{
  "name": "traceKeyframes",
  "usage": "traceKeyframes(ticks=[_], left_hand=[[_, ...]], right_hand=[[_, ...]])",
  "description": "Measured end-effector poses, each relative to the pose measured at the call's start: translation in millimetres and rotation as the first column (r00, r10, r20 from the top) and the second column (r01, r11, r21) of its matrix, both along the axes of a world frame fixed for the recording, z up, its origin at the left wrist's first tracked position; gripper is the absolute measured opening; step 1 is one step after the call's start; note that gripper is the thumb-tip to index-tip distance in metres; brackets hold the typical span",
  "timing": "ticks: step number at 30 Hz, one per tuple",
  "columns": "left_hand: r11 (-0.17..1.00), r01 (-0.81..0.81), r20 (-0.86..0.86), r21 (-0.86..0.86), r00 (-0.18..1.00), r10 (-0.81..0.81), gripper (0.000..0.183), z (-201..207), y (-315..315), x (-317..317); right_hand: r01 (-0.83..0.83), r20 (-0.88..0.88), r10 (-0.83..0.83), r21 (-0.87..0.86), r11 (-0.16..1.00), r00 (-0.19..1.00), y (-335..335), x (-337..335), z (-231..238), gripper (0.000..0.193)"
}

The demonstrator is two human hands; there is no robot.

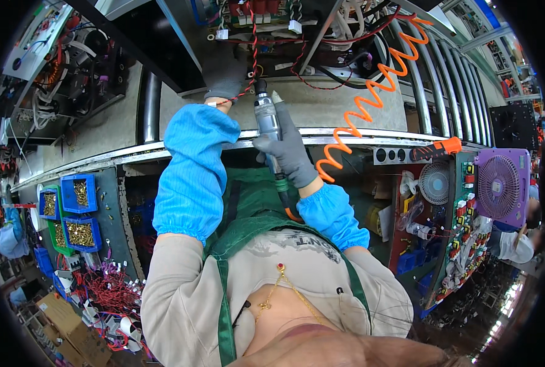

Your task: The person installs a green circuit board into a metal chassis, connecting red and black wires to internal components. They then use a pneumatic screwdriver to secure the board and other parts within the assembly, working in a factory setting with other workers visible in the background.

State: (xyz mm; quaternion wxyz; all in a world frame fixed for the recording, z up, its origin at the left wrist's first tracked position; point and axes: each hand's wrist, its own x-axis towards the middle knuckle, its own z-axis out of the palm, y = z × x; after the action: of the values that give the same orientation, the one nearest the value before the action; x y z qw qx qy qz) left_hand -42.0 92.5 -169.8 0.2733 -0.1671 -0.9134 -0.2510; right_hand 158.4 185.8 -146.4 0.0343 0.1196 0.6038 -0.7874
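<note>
Between both hands, right hand [291, 153] grips screwdriver [266, 119] (upright); left hand [225, 76] beside tip.

Screw bins [70, 211] lie left, fans [499, 186] right — the wired chassis [297, 37] behind the screwdriver [266, 119].

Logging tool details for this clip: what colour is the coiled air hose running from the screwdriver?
Orange coiled hose, clearest in the head view, trailing from the grey screwdriver.
</note>
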Motion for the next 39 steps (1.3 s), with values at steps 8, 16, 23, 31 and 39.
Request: traceKeyframes(ticks=[8, 16, 23, 31, 39], left_hand=[[0.999, -0.038, -0.134, -0.011, 0.99, 0.037, 0.026, -6, 5, -4], [0.998, -0.052, -0.217, 0.043, 0.974, 0.06, 0.022, -11, 7, -4], [0.996, -0.085, -0.353, 0.016, 0.932, 0.085, 0.023, -25, 17, -11], [0.995, -0.098, -0.194, -0.005, 0.976, 0.095, 0.025, -21, 20, -13], [0.981, 0.173, -0.325, 0.086, 0.936, -0.137, 0.019, -50, -7, -12]], right_hand=[[-0.015, -0.001, 0.015, -0.265, 0.964, 1.0, -3, -3, 0, 0.096], [0.002, 0.026, 0.004, -0.221, 0.975, 1.0, -9, -3, 5, 0.095], [0.016, 0.011, -0.014, -0.173, 0.985, 1.0, -8, -5, 8, 0.097], [0.017, 0.016, -0.015, -0.144, 0.989, 1.0, -6, -4, 6, 0.095], [-0.05, 0.009, 0.053, -0.191, 0.98, 0.999, 9, 12, 18, 0.093]])
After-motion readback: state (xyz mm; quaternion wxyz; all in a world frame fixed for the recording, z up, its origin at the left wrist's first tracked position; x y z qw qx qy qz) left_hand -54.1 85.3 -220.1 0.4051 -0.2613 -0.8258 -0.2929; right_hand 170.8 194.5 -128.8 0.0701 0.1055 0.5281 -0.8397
